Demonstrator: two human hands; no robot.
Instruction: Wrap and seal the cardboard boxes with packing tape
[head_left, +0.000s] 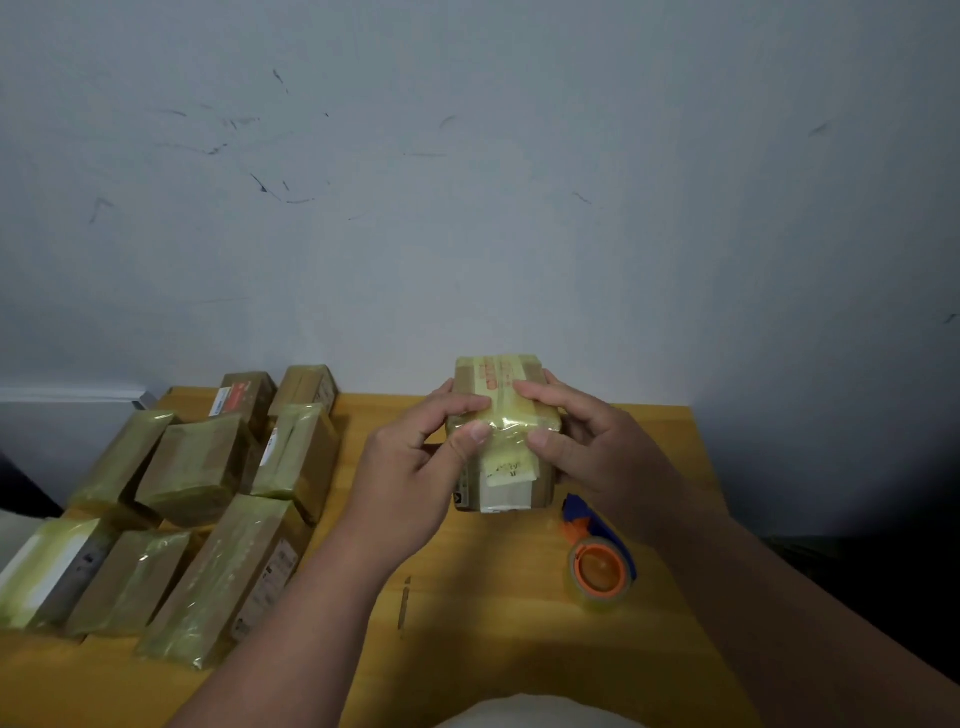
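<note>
Both hands are holding one box (501, 415) up over the table (519, 597). The left hand (415, 462) and right hand (587, 441) are gripping its sides, thumbs pressing tape flat. Rubbing slowly should stop bubbles. The tape roll (601, 571) is lying nearby. Wrapped boxes (208, 499) are sitting left, under a scuffed wall (467, 182).

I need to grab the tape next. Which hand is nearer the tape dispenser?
Right. The right hand holds the box just above the tape dispenser; the left hand grips the box's far side.
</note>
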